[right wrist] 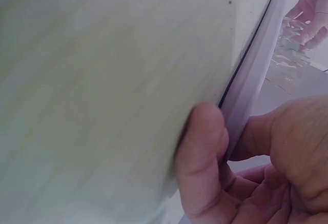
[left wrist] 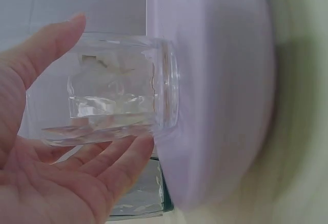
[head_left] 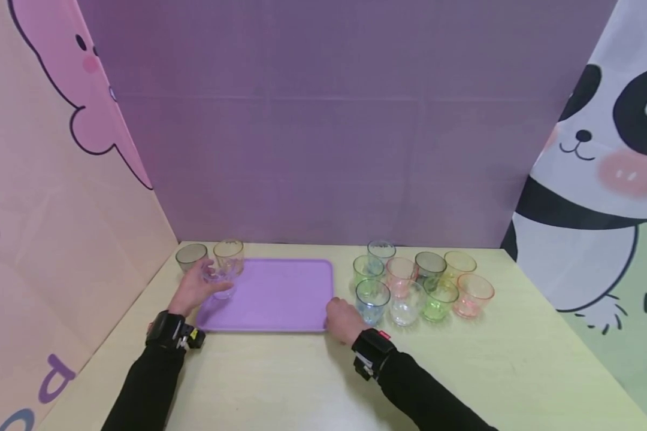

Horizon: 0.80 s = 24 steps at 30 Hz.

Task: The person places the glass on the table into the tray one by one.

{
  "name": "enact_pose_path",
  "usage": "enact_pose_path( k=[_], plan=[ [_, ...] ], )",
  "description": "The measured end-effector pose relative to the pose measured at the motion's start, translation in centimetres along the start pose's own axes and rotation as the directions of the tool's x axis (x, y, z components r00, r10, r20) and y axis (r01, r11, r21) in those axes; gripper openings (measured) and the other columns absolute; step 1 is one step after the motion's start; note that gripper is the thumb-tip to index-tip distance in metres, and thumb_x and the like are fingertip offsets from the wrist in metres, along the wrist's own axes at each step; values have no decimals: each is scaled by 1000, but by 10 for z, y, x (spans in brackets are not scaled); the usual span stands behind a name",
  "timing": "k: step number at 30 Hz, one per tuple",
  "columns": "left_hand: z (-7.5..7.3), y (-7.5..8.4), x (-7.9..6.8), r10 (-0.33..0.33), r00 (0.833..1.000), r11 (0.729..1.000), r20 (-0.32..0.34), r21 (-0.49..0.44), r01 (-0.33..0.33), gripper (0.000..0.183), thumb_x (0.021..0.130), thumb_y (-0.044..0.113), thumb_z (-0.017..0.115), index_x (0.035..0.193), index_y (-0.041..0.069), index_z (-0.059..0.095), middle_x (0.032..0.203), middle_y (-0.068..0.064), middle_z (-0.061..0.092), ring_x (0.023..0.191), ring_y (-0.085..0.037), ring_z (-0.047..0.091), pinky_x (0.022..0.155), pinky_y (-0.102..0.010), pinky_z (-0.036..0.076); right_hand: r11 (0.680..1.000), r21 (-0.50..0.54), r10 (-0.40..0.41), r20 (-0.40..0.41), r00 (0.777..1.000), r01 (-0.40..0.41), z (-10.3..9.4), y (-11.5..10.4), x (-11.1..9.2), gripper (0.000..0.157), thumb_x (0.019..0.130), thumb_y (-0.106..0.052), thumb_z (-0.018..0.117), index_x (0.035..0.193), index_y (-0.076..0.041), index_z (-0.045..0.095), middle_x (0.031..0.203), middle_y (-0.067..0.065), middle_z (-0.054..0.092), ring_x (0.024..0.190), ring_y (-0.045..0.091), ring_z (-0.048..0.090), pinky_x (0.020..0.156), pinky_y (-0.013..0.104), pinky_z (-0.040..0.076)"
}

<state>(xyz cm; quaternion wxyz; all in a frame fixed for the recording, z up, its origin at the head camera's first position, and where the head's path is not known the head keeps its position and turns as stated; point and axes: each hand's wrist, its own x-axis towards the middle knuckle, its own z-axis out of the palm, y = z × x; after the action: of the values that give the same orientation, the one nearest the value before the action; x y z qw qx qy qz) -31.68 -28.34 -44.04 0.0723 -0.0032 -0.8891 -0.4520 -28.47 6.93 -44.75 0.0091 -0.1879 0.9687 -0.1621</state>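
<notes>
A clear glass (head_left: 222,291) with a faint purple tint stands at the left end of the purple tray (head_left: 280,299). My left hand (head_left: 192,292) holds it, thumb on one side and fingers on the other. In the left wrist view, the base of this clear glass (left wrist: 118,88) is right at the tray's surface (left wrist: 210,80). At the tray's front right corner, my right hand (head_left: 346,321) pinches the edge. The right wrist view shows the thumb and curled index finger (right wrist: 202,157) on either side of the tray's rim (right wrist: 256,60).
Behind my left hand are a dark grey glass (head_left: 189,256) and a yellowish glass (head_left: 229,254). To the right of the tray, several coloured glasses stand grouped, with a blue one (head_left: 372,299) close to my right hand. A purple panel (head_left: 323,131) closes off the table's back.
</notes>
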Motion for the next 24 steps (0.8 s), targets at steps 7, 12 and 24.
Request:
enact_pose_path(
  k=[7, 12, 24],
  plan=[
    [0, -1, 0, 22, 1000, 1000, 10, -5, -22, 91, 78, 29, 81, 143, -9, 31, 133, -33, 48, 119, -45, 50, 97, -55, 48, 1000, 1, 6, -4, 1000, -6, 0, 0, 0, 12, 84, -4, 65, 87, 8, 62, 82, 14, 59, 67, 26, 59, 57, 32, 53],
    [-1, 2, -1, 16, 1000, 1000, 26, -6, -16, 96, 78, 31, 81, 146, -9, 27, 137, -34, 45, 121, -46, 48, 99, -56, 47, 1000, -8, 6, -5, 1000, -6, 0, 0, 1, 12, 85, -4, 64, 88, 8, 63, 83, 14, 59, 67, 26, 59, 57, 32, 54],
    [-13, 6, -1, -113, 994, 993, -7, 40, 113, 106, 84, 68, 57, 153, -1, 16, 148, -34, 34, 134, -48, 38, 109, -62, 37, 1000, -7, 25, -2, 1000, -25, 2, 1, 2, 13, 85, -4, 64, 89, 8, 62, 83, 14, 59, 66, 26, 59, 54, 31, 52]
  ],
)
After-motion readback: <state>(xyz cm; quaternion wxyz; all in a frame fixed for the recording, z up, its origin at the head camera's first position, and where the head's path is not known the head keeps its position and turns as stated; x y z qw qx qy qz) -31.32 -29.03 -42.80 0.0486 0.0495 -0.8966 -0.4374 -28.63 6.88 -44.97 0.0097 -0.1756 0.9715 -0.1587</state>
